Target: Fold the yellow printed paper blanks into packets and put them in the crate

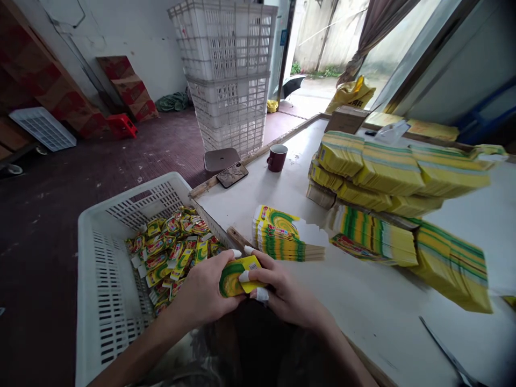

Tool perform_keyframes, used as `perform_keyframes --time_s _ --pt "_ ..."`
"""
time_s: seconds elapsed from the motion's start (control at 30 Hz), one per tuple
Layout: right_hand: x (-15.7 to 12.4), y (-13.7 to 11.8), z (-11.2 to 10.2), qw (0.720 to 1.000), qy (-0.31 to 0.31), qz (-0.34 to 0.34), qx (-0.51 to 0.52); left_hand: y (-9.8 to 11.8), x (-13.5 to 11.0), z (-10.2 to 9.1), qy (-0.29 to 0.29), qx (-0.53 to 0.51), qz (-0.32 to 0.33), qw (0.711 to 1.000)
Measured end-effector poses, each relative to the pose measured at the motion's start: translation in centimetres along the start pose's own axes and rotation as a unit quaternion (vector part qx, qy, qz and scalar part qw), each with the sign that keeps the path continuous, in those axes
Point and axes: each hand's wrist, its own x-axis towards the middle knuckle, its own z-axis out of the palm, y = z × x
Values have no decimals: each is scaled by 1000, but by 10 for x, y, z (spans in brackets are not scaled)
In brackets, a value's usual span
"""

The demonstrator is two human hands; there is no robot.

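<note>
Between my two hands is a small yellow and green carton (231, 279), held just past the table's front edge. My left hand (203, 290) wraps around its left side, thumb along the top. At its right end, my right hand (284, 293) grips a yellow flap with bent fingers. White tape covers several of the fingertips. A fanned stack of flat cartons (282, 231) lies on the table just beyond my hands. To the left, a white plastic crate (91, 252) holds many small yellow-green packs (173, 252).
More flat carton bundles (387, 166) are piled at the right of the white table (342, 301). A maroon mug (278, 158) and a phone (233, 174) sit near its left edge. Scissors (447, 355) lie at lower right. Stacked crates (229, 75) stand behind.
</note>
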Motion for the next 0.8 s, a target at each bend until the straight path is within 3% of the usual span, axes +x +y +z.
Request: perform_keyframes --time_s 0.07,0.17,0.3,0.37,0.43,0.53,0.63,0.8 --pt "0 -1 1 1000 5 5 4 1 0 -1 4 7 8 1000" --pt "-1 -1 20 997 64 40 23 0 0 1 26 23 25 999" --pt "-3 3 40 993 82 71 41 -6 -1 4 2 15 12 1000" --pt "-2 9 32 992 106 68 15 -12 0 2 23 41 -19 999" --pt "-1 19 14 976 194 76 -63 -17 2 -1 105 109 -55 987" --pt "1 39 -18 905 320 137 -244 -22 4 -5 199 168 -72 963" --pt "1 56 -36 864 299 201 -351 -23 5 -1 163 132 -37 977" --pt "4 58 -36 858 275 231 -366 -24 0 10 70 53 -2 996"
